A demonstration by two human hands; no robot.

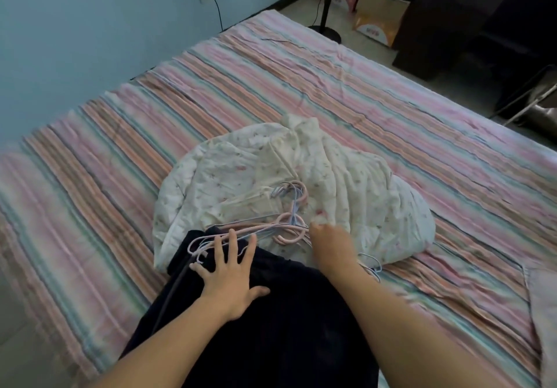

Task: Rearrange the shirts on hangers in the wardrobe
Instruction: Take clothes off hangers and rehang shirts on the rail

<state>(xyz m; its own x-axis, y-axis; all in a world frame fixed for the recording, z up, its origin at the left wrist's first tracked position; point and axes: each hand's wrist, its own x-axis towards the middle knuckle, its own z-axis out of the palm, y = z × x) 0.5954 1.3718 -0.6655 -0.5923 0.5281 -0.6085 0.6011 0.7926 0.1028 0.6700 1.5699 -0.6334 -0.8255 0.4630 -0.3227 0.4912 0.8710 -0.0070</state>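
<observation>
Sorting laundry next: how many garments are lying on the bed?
2: a dark garment nearest the camera under the left hand, and a white floral garment beyond it, touched by the right hand. Others may lie underneath.

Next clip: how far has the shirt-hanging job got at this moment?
Done: nothing hung; no wardrobe in view. In hand: the left hand presses flat on a dark garment lying on the bed, while the right hand reaches into the tangled hangers by the white floral bundle; its fingers are hidden. Left: sorting hangers, hanging the shirts, carrying them over.
</observation>
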